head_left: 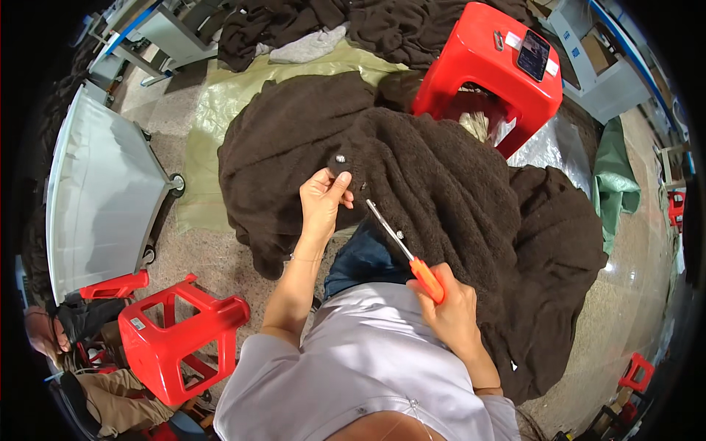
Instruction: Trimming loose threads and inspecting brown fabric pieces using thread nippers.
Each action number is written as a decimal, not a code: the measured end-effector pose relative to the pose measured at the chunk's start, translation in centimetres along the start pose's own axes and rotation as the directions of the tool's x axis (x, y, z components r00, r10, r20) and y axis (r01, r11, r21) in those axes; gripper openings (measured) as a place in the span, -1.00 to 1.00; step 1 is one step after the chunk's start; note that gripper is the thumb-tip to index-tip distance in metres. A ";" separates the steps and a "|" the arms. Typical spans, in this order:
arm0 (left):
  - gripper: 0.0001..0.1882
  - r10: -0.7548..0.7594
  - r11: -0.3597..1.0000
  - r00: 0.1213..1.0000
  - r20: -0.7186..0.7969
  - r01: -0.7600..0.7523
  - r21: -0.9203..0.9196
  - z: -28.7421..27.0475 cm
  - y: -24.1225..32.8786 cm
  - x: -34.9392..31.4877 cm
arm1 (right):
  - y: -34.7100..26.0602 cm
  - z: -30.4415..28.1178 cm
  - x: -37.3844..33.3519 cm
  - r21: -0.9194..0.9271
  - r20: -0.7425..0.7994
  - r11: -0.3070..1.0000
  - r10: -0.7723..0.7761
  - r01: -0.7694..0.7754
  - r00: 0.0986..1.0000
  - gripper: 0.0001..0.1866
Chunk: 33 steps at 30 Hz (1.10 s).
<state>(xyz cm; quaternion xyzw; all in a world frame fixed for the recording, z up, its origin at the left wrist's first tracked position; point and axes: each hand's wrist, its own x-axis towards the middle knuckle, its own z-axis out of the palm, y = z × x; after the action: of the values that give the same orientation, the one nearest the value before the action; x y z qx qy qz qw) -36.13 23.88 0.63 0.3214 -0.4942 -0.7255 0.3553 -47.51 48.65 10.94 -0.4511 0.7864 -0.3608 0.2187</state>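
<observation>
A large dark brown knit garment (441, 169) lies across my lap and spreads over the floor ahead. My left hand (321, 204) is closed, pinching its edge beside a shiny round button (340, 159). In my right hand (454, 312) is an orange-handled tool (427, 281) with a long, thin metal shaft, like a screwdriver. Its tip points up and left toward the pinched edge and stays apart from the left fingers. Another shiny button (400, 235) sits on the knit next to the shaft. The exact shape of the tip is too small to tell.
Ahead on the right stands a red stool (460, 59) bearing a phone (533, 55) and a small metal item. Another red stool (158, 342) is at left, near a seated person's legs. A white wheeled bin (103, 191) stands left; yellowish plastic sheeting (209, 147) lies under the garment.
</observation>
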 end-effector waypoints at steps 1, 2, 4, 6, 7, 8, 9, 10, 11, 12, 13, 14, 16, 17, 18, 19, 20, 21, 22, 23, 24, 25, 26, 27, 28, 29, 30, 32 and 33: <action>-0.87 -0.002 1.000 1.000 0.002 0.002 0.000 0.3 -0.2 0.0 | 0.2 0.1 -0.1 0.000 -0.001 1.000 0.002 -0.002 1.000 -0.78; -0.86 0.074 0.997 0.996 -0.047 -0.074 0.000 0.9 -0.4 0.2 | 0.5 0.3 -0.1 -0.002 -0.014 1.000 0.026 -0.026 1.000 -0.77; -0.77 0.090 0.984 0.992 -0.088 -0.102 -0.145 1.5 -0.1 0.4 | 0.8 0.3 -0.3 0.006 -0.035 0.998 0.058 -0.058 0.998 -0.77; -0.74 -0.025 0.945 0.999 -0.043 0.009 -0.328 2.1 0.8 0.3 | 1.1 0.3 -0.6 0.032 -0.056 0.998 0.051 -0.049 0.997 -0.77; -0.70 -0.129 0.860 0.991 0.018 0.121 -0.495 2.3 1.1 0.3 | 1.3 0.3 -0.7 0.058 -0.074 0.998 0.041 -0.037 0.996 -0.77; -0.68 -0.091 0.913 0.996 -0.012 0.079 -0.401 2.1 0.2 0.3 | 1.3 0.3 -0.8 0.058 -0.075 0.998 0.042 -0.038 0.996 -0.77; -0.68 -0.091 0.913 0.996 -0.011 0.080 -0.400 1.8 -0.4 0.4 | 1.3 0.4 -0.9 0.051 -0.051 0.998 0.042 -0.039 0.998 -0.77; -0.69 -0.109 0.910 0.994 -0.008 0.097 -0.403 1.4 -0.8 0.4 | 1.3 0.4 -1.0 0.044 -0.027 0.998 0.042 -0.040 0.999 -0.77; -0.70 -0.129 0.907 0.992 -0.003 0.117 -0.405 1.4 -0.9 0.4 | 1.4 0.3 -1.1 0.043 -0.030 0.998 0.045 -0.044 0.999 -0.77; -0.70 -0.132 0.907 0.991 0.000 0.120 -0.405 1.4 -0.8 0.4 | 1.6 0.3 -1.1 0.009 0.022 0.999 0.045 -0.046 0.999 -0.77; -0.72 -0.145 0.909 0.989 -0.009 0.129 -0.396 1.3 -0.6 0.5 | 1.6 0.2 -1.2 -0.026 0.074 0.999 0.047 -0.045 0.996 -0.77; -0.74 -0.156 0.913 0.988 -0.019 0.137 -0.385 1.3 -0.4 0.5 | 1.6 0.3 -1.1 -0.024 0.074 0.999 0.048 -0.046 0.996 -0.77; -0.75 -0.128 0.931 0.991 -0.030 0.110 -0.348 1.3 -0.3 0.4 | 1.6 0.5 -1.0 0.007 -0.016 0.998 0.068 -0.068 0.998 -0.77; -0.76 -0.101 0.946 0.994 -0.040 0.083 -0.314 1.3 -0.2 0.4 | 1.7 0.5 -0.9 0.009 -0.016 0.997 0.071 -0.071 0.997 -0.77; -0.76 -0.103 0.946 0.994 -0.038 0.086 -0.312 1.3 -0.3 0.4 | 1.9 0.5 -0.8 0.005 -0.021 0.998 0.071 -0.070 0.997 -0.77; -0.75 -0.100 0.957 0.994 -0.038 0.086 -0.277 1.1 -0.6 0.4 | 2.1 0.4 -0.8 0.002 -0.027 0.997 0.071 -0.071 0.997 -0.77; -0.74 -0.096 0.966 0.995 -0.040 0.084 -0.245 1.1 -0.5 0.4 | 2.0 0.3 -0.8 0.003 0.003 0.995 0.095 -0.095 0.995 -0.78; -0.74 -0.099 0.965 0.994 -0.038 0.086 -0.246 1.4 -0.5 0.4 | 2.0 0.2 -0.9 0.001 0.003 0.995 0.098 -0.098 0.995 -0.78; -0.72 -0.171 0.908 0.980 -0.103 0.116 -0.403 1.8 -0.5 0.4 | 2.1 0.2 -1.0 0.021 -0.022 0.995 0.100 -0.099 0.995 -0.78; -0.70 -0.253 0.825 0.955 -0.153 0.131 -0.549 2.2 -0.6 0.4 | 2.2 0.2 -1.1 0.042 -0.048 0.994 0.104 -0.102 0.993 -0.78; -0.68 -0.294 0.795 0.956 -0.003 0.243 -0.556 2.2 -0.6 0.3 | 2.2 0.0 -1.4 0.041 -0.048 0.993 0.109 -0.107 0.993 -0.78; -0.66 -0.460 0.752 0.886 0.056 0.423 -0.505 0.3 -2.9 0.4 | 2.2 -0.3 -1.6 0.036 -0.038 0.991 0.127 -0.126 0.991 -0.77; -0.65 -0.409 0.813 0.906 0.105 0.414 -0.409 0.4 -3.6 0.0 | 2.4 -0.5 -1.8 0.030 -0.030 0.989 0.147 -0.146 0.989 -0.77; -0.65 -0.361 0.866 0.919 0.160 0.394 -0.308 1.5 -3.1 -0.7 | 2.6 -0.8 -2.0 0.029 -0.031 0.988 0.153 -0.153 0.988 -0.77; -0.66 -0.346 0.850 0.929 0.134 0.370 -0.374 2.6 -2.2 -1.4 | 2.7 -1.0 -2.3 -0.003 -0.003 0.989 0.149 -0.149 0.989 -0.77; -0.66 -0.349 0.849 0.928 0.134 0.373 -0.374 2.7 -1.9 -1.6 | 2.7 -1.2 -2.6 -0.035 0.025 0.989 0.142 -0.142 0.989 -0.76; -0.67 -0.341 0.855 0.933 0.114 0.358 -0.375 2.5 -1.6 -1.6 | 2.9 -1.2 -3.0 -0.035 0.027 0.989 0.144 -0.144 0.989 -0.76; -0.70 -0.325 0.870 0.940 0.104 0.341 -0.356 1.6 -1.7 -1.3 | 3.1 -1.2 -3.5 -0.086 0.120 0.987 0.147 -0.138 0.982 -0.77; -0.70 -0.326 0.870 0.940 0.103 0.341 -0.357 1.1 -1.9 -1.2 | 3.0 -1.2 -3.4 -0.087 0.121 0.987 0.148 -0.138 0.982 -0.77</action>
<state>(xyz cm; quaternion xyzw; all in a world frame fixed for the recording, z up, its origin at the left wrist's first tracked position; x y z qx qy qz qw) -36.73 25.94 -0.70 0.3145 -0.2929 -0.8619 0.2690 -48.25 53.05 9.50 -0.4238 0.8148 -0.2838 0.2757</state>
